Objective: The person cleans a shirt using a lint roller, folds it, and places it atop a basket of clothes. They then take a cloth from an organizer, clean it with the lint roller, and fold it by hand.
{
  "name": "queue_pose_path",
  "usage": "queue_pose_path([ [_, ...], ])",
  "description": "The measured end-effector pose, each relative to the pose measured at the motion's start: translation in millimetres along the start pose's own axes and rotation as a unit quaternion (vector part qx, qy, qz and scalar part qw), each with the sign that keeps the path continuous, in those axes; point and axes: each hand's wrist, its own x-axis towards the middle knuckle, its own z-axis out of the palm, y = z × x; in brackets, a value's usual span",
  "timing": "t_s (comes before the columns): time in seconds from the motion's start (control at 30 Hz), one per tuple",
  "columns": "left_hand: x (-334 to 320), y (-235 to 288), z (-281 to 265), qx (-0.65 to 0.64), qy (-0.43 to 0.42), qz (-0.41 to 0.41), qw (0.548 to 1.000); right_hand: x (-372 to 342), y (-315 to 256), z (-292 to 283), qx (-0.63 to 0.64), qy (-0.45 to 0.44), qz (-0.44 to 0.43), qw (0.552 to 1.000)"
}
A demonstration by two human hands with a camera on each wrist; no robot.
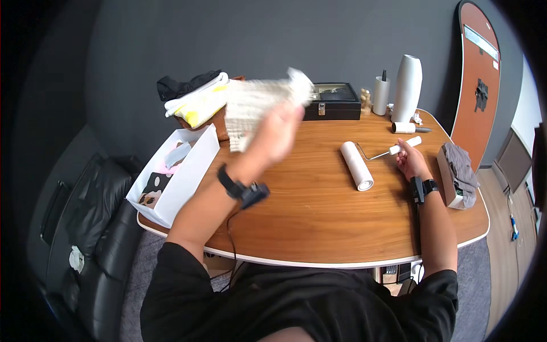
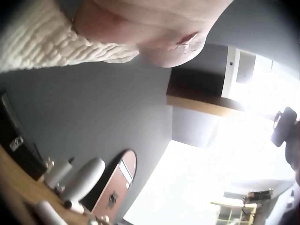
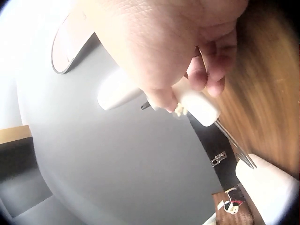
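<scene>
My left hand (image 1: 279, 132) is raised over the far left part of the table and grips a cream ribbed knit cloth (image 1: 246, 105), blurred in the head view. The knit hangs off to the left of the hand; its ribs show clearly in the left wrist view (image 2: 37, 40). On the right side, my right hand (image 1: 411, 162) holds the white handle (image 3: 199, 105) of a lint roller, thumb and fingers curled about it. A thin metal arm joins the handle to the roller's white roll (image 1: 357, 166), which lies low over the wooden table (image 1: 307, 216).
A white open box (image 1: 191, 188) with folded cloths stands at left. Behind it is a stack of folded clothes (image 1: 199, 105). At the back are a black case (image 1: 336, 111), a tall white vase (image 1: 407, 88) and a small white roller (image 1: 403, 128). A box with grey cloth (image 1: 460, 165) stands at right.
</scene>
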Motion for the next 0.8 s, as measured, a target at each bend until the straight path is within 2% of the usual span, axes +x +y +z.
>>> queue_pose_path([
  [0.03,-23,-7,27,-0.101,-0.105,-0.027,0.989,4,2,-3,-0.001,-0.002,0.001,1.000],
  [0.07,-52,-20,52,0.001,-0.135,0.022,0.991,7,2,-5,-0.003,-0.003,0.003,1.000],
  [0.1,-69,-6,53,0.122,-0.355,0.011,0.927,8,3,-6,-0.005,-0.001,0.002,1.000],
  [0.13,-99,5,62,0.115,-0.388,-0.027,0.914,8,3,-7,0.002,-0.002,-0.001,1.000],
  [0.17,-113,11,61,0.106,-0.464,-0.024,0.879,8,5,-7,0.008,-0.002,-0.003,1.000],
  [0.23,-132,15,55,0.125,-0.420,0.082,0.895,10,3,-7,0.004,0.000,0.001,1.000],
  [0.3,-114,22,38,0.076,-0.429,0.026,0.900,7,5,-6,-0.004,0.000,0.010,1.000],
  [0.33,-110,10,36,0.045,-0.392,0.017,0.919,6,3,-4,-0.001,-0.001,0.006,1.000],
  [0.47,-88,-30,19,0.065,-0.385,-0.050,0.919,14,7,-9,-0.010,-0.004,0.000,1.000],
  [0.53,-91,-56,21,0.177,-0.345,0.029,0.921,15,6,-10,-0.017,-0.007,-0.002,1.000],
  [0.57,-93,-68,24,0.173,-0.344,0.026,0.922,13,5,-9,-0.012,-0.009,0.000,1.000],
  [0.63,-95,-84,28,0.255,-0.251,0.154,0.921,13,6,-9,-0.014,-0.011,0.005,1.000],
  [0.67,-91,-81,29,0.232,-0.253,0.113,0.932,14,5,-8,-0.012,-0.006,0.007,1.000],
  [0.8,-74,-71,25,0.259,-0.227,0.058,0.937,9,2,-4,-0.012,0.012,0.006,1.000],
])
